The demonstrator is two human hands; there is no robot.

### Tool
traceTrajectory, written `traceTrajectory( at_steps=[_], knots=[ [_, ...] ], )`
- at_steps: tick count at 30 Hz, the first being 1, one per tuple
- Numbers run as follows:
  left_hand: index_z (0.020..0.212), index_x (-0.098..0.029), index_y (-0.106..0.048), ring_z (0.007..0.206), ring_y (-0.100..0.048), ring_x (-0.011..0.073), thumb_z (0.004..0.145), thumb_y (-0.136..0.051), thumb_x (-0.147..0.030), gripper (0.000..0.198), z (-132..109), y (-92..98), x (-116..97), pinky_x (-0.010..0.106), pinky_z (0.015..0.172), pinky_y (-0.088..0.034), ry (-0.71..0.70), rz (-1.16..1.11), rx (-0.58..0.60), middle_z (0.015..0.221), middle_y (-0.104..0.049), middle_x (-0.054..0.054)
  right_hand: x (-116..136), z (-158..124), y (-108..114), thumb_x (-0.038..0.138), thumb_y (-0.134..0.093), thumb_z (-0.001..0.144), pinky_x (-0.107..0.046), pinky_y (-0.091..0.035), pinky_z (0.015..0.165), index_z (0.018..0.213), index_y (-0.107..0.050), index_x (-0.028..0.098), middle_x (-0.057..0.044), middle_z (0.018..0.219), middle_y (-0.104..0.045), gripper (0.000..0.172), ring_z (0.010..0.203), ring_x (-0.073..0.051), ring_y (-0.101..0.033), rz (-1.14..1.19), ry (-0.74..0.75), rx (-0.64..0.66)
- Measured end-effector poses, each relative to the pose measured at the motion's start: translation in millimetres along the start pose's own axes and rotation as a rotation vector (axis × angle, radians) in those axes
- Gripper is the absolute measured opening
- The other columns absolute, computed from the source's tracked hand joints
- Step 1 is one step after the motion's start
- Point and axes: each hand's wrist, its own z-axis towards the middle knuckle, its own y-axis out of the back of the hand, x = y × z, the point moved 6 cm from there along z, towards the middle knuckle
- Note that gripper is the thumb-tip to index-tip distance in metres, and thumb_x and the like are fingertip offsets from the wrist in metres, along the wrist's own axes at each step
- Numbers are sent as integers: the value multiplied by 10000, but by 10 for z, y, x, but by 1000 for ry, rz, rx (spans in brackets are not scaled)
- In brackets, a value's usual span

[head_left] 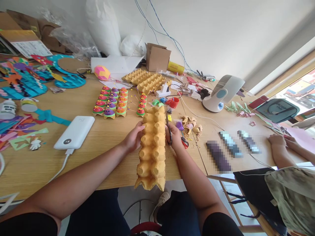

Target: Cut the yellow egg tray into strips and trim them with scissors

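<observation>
My left hand [135,137] grips the left edge of a long yellow-brown egg carton piece [152,154], two rows of cups wide. The piece hangs over the table's front edge, its near end above my lap. In my right hand [176,135] is a pair of scissors [168,129], held by its dark handles against the carton's right edge; the blade tips are partly hidden. Beyond the carton stand painted egg-cup strips [112,102] in red, purple and orange with green bases. A shorter red and green strip [142,105] is nearer the carton.
Uncut egg trays [145,80] lie at the back. A white power bank [75,132] sits left, a white fan [222,93] right. Carton scraps [192,126], a red cup [173,102] and a cable surround the right hand. A co-worker's hands [280,144] rest far right.
</observation>
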Motion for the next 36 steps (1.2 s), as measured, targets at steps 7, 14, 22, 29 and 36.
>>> traceTrajectory(
  at_steps=[7, 14, 22, 29, 36],
  knots=[
    [1295, -246, -664, 1123, -825, 299, 889, -921, -514, 550, -6, -9, -50, 371, 874, -684, -57, 7, -23, 1183, -842, 59, 41, -56, -48, 917, -849, 875, -293, -386, 457, 872, -595, 300, 79, 550, -532, 668, 466, -150, -468, 169, -167, 115],
    [1326, -272, -645, 1110, -813, 277, 926, -923, -538, 555, 12, 17, -49, 352, 866, -669, -85, 8, -36, 1196, -824, 37, 56, -62, -98, 1070, -802, 716, -271, -505, 525, 1030, -630, 293, 47, 723, -662, 855, 600, -161, -627, 380, -228, 221],
    [1319, -283, -612, 988, -818, 227, 850, -1008, -542, 666, 69, 43, -7, 334, 827, -673, -84, 3, -68, 1168, -826, 13, 50, -36, -86, 636, -1056, 670, -294, -587, 708, 1072, -624, 293, 61, 845, -674, 682, 769, -173, -675, 485, -216, 223],
    [1374, -302, -612, 1048, -840, 252, 825, -1032, -540, 731, 69, -3, -1, 342, 856, -677, -91, -21, -41, 1202, -845, 29, 22, -38, -92, 508, -1093, 654, -260, -546, 652, 1118, -652, 296, 87, 830, -676, 674, 720, -151, -666, 498, -235, 229],
    [1496, -313, -704, 1177, -853, 349, 1027, -814, -558, 541, 55, -100, -30, 428, 862, -718, -7, -134, 32, 1267, -874, 72, 12, -18, -74, 566, -1095, 626, -366, -657, 709, 1236, -677, 316, 36, 900, -809, 781, 835, -261, -817, 538, -271, 207]
  ],
)
